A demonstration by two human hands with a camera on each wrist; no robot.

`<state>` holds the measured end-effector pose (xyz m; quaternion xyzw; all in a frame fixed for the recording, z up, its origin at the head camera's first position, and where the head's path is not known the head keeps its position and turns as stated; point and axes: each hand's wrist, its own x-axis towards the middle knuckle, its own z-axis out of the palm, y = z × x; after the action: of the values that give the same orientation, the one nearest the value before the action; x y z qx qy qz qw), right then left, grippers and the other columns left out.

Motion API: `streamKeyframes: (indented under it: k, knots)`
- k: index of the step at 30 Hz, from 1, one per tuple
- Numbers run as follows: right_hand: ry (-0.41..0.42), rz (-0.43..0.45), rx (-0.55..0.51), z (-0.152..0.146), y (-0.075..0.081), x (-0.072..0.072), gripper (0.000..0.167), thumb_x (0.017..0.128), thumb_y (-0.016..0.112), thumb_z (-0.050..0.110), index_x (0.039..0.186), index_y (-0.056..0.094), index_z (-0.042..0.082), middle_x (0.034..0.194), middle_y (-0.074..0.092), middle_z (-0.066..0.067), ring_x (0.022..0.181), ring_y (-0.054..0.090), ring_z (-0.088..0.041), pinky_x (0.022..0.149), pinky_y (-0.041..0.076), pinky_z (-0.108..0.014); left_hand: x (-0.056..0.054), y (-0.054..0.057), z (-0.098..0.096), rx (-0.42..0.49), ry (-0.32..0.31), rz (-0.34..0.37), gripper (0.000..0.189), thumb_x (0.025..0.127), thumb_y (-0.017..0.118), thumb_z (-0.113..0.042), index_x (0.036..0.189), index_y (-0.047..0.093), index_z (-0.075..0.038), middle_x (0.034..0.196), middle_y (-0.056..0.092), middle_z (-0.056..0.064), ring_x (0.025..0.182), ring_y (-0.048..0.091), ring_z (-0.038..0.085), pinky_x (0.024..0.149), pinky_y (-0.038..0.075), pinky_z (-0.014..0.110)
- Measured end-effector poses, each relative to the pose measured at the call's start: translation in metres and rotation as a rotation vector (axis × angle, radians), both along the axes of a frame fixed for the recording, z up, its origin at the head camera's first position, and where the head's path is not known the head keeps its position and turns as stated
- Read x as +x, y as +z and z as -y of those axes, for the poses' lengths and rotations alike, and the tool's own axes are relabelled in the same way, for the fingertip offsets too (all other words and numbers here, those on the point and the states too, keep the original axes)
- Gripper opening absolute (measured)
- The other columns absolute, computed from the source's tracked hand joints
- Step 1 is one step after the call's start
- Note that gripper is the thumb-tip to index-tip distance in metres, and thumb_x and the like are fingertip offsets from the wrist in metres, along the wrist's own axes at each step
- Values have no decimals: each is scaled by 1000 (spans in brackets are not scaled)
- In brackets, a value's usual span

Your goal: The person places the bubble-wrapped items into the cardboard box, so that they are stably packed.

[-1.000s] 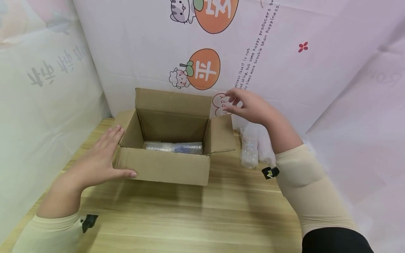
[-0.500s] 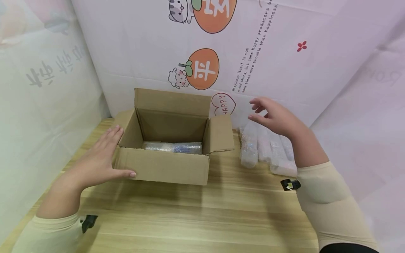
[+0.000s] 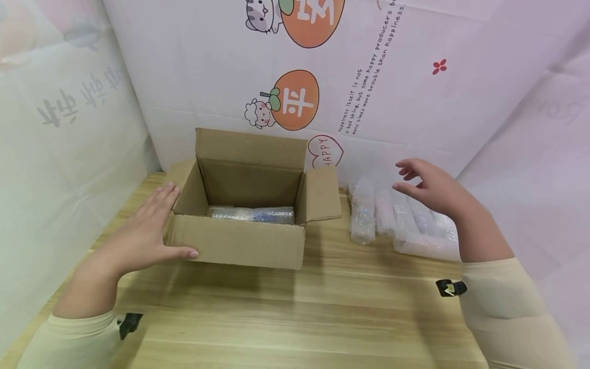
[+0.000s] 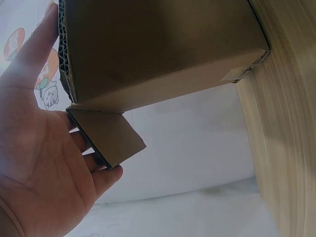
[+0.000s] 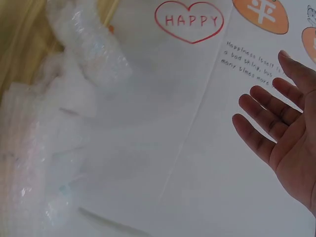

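An open cardboard box (image 3: 235, 243) stands on the table with its flaps spread. Inside it lies a bubble-wrapped bundle (image 3: 258, 214), partly blue. My left hand (image 3: 138, 236) rests at the box's left side with fairly straight fingers. In the left wrist view, its fingers lie behind the small side flap (image 4: 108, 136), while the thumb runs along the front flap's edge. Holding nothing, my right hand (image 3: 428, 187) hovers with loosely bent fingers above several bubble-wrapped rolls (image 3: 363, 215). The right wrist view has that hand (image 5: 289, 138) apart from the bubble wrap (image 5: 94, 44).
One wrapped roll (image 3: 426, 246) lies crosswise before the others, and my right forearm hides part of the group. The wooden table (image 3: 276, 318) extends in front of the box. White printed sheets (image 3: 392, 61) enclose the back and sides.
My right hand has moved right and lower, from beside the box's right flap to above the wrapped rolls, uncovering more of them. The left hand and box stay put.
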<state>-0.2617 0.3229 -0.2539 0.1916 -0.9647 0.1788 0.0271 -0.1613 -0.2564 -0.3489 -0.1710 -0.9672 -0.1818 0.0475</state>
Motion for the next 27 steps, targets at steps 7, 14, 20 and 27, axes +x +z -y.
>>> streamKeyframes:
  k: [7, 14, 20, 27]
  knots:
    - [-31, 13, 46, -23, -11, 4, 64, 95, 61, 43, 143, 43, 4, 133, 54, -21, 122, 51, -37, 95, 45, -59, 1, 1, 1, -6, 5, 7, 132, 69, 70, -76, 159, -5, -14, 166, -8, 6, 153, -5, 30, 124, 5, 51]
    - [-24, 43, 106, -48, -30, 9, 66, 95, 64, 38, 142, 42, -2, 135, 50, -26, 124, 47, -43, 100, 40, -62, 2, 0, 0, -13, 3, 0, 131, 69, 69, -76, 159, -4, -14, 166, -6, 7, 153, -4, 31, 124, 6, 51]
    - [19, 58, 196, -76, -67, 8, 64, 94, 66, 33, 139, 45, -7, 133, 52, -31, 122, 49, -48, 100, 40, -64, 2, 1, 1, -8, 2, -3, 131, 70, 69, -76, 159, -4, -13, 166, -7, 7, 153, -4, 30, 124, 5, 50]
    - [-17, 120, 312, -106, -103, 11, 65, 90, 70, 33, 139, 47, -5, 137, 48, -34, 127, 41, -54, 101, 36, -68, 2, 1, 0, -11, 2, -4, 131, 70, 69, -76, 159, -5, -14, 166, -7, 6, 153, -4, 30, 124, 4, 50]
